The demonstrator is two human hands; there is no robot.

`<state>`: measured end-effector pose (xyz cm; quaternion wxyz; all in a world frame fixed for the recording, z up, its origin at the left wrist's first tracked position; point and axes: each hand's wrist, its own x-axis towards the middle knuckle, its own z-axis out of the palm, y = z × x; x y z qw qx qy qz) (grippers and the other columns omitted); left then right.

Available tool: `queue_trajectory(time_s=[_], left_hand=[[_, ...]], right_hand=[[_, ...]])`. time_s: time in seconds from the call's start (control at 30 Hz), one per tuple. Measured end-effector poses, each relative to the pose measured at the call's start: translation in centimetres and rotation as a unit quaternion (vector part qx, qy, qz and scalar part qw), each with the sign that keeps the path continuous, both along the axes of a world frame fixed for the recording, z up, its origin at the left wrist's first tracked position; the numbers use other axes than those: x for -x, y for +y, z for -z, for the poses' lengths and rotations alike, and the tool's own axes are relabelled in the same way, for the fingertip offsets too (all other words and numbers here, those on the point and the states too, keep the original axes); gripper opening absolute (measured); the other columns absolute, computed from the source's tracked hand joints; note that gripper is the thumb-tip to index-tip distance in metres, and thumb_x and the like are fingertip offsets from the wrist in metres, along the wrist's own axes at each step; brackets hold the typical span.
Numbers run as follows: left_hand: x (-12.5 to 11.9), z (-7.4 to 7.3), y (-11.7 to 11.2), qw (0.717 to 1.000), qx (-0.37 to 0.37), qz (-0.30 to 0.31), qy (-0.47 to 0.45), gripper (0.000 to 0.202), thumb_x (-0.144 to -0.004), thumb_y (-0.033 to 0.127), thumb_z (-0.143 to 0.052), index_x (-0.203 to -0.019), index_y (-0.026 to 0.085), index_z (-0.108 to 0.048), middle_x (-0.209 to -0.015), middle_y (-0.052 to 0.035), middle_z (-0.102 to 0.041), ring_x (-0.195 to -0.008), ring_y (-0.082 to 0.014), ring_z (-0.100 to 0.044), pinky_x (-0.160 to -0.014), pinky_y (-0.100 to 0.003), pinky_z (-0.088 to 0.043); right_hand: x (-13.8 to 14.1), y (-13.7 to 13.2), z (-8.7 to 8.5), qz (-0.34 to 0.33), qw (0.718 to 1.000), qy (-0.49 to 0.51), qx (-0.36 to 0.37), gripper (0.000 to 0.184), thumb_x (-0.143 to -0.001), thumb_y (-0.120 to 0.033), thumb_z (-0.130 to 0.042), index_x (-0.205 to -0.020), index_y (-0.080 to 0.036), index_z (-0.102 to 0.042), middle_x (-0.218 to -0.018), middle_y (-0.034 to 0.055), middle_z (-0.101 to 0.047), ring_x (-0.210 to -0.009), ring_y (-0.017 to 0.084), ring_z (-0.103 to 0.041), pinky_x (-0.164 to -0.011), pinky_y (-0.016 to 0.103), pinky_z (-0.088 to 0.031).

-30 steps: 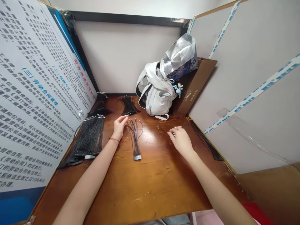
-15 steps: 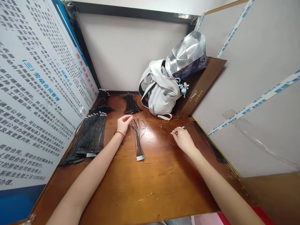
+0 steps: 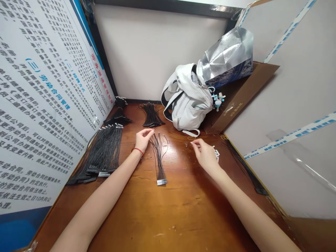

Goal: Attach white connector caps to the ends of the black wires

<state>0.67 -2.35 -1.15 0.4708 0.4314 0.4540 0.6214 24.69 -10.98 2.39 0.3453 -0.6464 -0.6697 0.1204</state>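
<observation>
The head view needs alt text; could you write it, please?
Left hand pinches at the free ends of a black wire bundle on a wooden table; right hand is near small white pieces, white backpack behind.

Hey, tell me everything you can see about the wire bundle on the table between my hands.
The wire bundle is made of thin, dark wires, plastic-coated by their look. They lie on the wooden table, joined at the near end to a pale, wide connector. The far ends fan out loose, with small tips, one wire bowing rightward. Your left hand seems to pinch one wire's end.
</observation>
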Motion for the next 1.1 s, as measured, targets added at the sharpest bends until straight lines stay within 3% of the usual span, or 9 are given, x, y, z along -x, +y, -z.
queue_trajectory(time_s=[0.1,0.17,0.27,0.37,0.57,1.1], left_hand=[[-0.1,0.0,0.0,1.0,-0.001,0.003,0.019,0.021,-0.057,0.03,-0.074,-0.07,0.014,-0.068,-0.072,-0.005,-0.067,-0.072,-0.0168,-0.06,-0.075,-0.03,-0.047],[-0.1,0.0,0.0,0.999,-0.003,0.004,0.041,0.02,-0.057,0.029,-0.075,-0.069,0.014,-0.069,-0.074,-0.0057,-0.068,-0.072,-0.0172,-0.061,-0.076,-0.031,-0.048],[-0.1,0.1,0.0,0.998,-0.007,0.004,0.067,0.019,-0.058,0.029,-0.074,-0.069,0.015,-0.069,-0.074,-0.0059,-0.069,-0.071,-0.0176,-0.061,-0.075,-0.031,-0.048],[-0.1,0.1,0.0,0.996,-0.018,0.002,0.082,0.018,-0.059,0.029,-0.073,-0.07,0.015,-0.07,-0.073,-0.0058,-0.069,-0.069,-0.0173,-0.061,-0.072,-0.03,-0.048],[-0.2,0.2,-0.1,0.991,-0.045,-0.004,0.124,0.015,-0.061,0.029,-0.071,-0.069,0.016,-0.071,-0.07,-0.0046,-0.068,-0.066,-0.0159,-0.06,-0.067,-0.028,-0.048],[-0.2,0.3,-0.3,0.983,-0.052,-0.027,0.175,0.012,-0.064,0.027,-0.069,-0.067,0.016,-0.071,-0.068,-0.0044,-0.065,-0.061,-0.0141,-0.056,-0.061,-0.026,-0.044]], right_hand=[[4.0,2.5,0.7,-0.101,0.972,0.213,0.016,0.02,-0.079,-0.038,-0.058,-0.083,-0.018,-0.06,-0.084,0.0062,-0.066,-0.08,0.019,-0.063,-0.077,0.031,-0.049],[6.8,4.8,1.5,-0.112,0.941,0.319,0.013,0.027,-0.073,-0.041,-0.063,-0.085,-0.017,-0.061,-0.089,0.0065,-0.066,-0.084,0.019,-0.063,-0.079,0.03,-0.05],[9.8,8.0,2.7,-0.112,0.909,0.402,0.003,0.032,-0.068,-0.042,-0.067,-0.086,-0.016,-0.062,-0.091,0.0072,-0.067,-0.087,0.018,-0.063,-0.083,0.03,-0.049],[11.0,9.6,3.4,-0.117,0.896,0.428,0.02,0.034,-0.066,-0.044,-0.068,-0.085,-0.015,-0.065,-0.092,0.0074,-0.068,-0.088,0.018,-0.063,-0.084,0.031,-0.049],[10.7,9.5,3.7,-0.146,0.876,0.457,0.047,0.034,-0.063,-0.043,-0.071,-0.083,-0.015,-0.068,-0.089,0.007,-0.069,-0.086,0.02,-0.064,-0.082,0.032,-0.05],[10.7,9.4,3.5,-0.163,0.882,0.439,0.056,0.029,-0.063,-0.039,-0.071,-0.081,-0.016,-0.069,-0.086,0.006,-0.069,-0.084,0.019,-0.064,-0.081,0.032,-0.05]])
